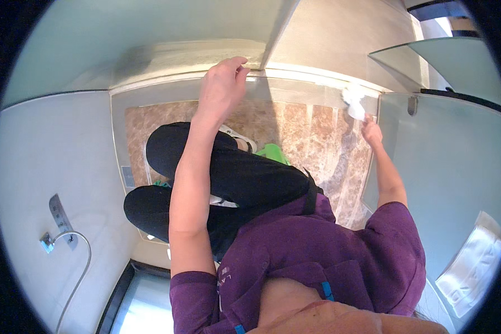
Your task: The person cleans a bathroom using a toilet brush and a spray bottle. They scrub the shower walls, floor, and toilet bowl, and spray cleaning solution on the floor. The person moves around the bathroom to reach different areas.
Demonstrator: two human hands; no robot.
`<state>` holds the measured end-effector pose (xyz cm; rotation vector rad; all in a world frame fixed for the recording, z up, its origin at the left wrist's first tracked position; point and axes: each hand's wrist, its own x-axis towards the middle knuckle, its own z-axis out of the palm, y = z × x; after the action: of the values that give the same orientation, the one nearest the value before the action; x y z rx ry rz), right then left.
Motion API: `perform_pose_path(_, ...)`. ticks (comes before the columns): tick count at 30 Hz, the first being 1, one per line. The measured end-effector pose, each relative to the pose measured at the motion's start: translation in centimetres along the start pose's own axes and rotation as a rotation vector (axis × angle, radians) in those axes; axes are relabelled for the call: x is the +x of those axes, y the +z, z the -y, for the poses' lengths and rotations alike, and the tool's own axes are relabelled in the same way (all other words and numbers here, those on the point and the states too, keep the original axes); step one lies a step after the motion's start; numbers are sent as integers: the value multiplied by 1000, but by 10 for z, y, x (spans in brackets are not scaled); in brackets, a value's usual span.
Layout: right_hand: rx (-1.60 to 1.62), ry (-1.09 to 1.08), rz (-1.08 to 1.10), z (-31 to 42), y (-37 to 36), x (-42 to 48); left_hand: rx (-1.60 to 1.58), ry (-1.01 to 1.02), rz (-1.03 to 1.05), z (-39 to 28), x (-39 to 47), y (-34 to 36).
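Observation:
My right hand (372, 132) grips the short end of a white brush (356, 109), washed out by bright light. Its head is at the pale stone border along the foot of the wall, near the right corner. My left hand (224, 89) is raised in front of the beige wall (217, 52), its fingers bent and apart with nothing seen between them. Whether its fingertips touch the wall, I cannot tell. Below it, my bent knees in black trousers (250, 171) cover part of the brown marble-patterned floor (304, 137).
A green plastic item (273, 153) shows partly beside my sandalled foot (244, 144). A floor drain (128, 177) lies at the left. The left wall carries a metal shower hose (87, 254). Glass panels (442, 150) stand at right, with a white towel (471, 267) hanging there.

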<state>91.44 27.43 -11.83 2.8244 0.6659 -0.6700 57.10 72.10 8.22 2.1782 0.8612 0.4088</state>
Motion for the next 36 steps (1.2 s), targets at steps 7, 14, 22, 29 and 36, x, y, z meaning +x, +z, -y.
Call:
perform_pose_path(7, 595, -232, 113, 231, 37, -55, 53, -8, 44, -2, -2, 1)
perform_pose_path(14, 489, -123, 116, 215, 79, -19, 107, -14, 85, 1, -3, 2)
perform_pose_path(22, 420, 199, -34, 66, 28, 17, 99, -51, 82, -1, -3, -4)
perform_pose_path(29, 698, 125, -101, 199, 90, -10, 64, -20, 104, -10, 12, 10)
perform_pose_path(36, 625, -150, 175, 323, 117, -69, 162, -16, 207, -22, 20, 24)
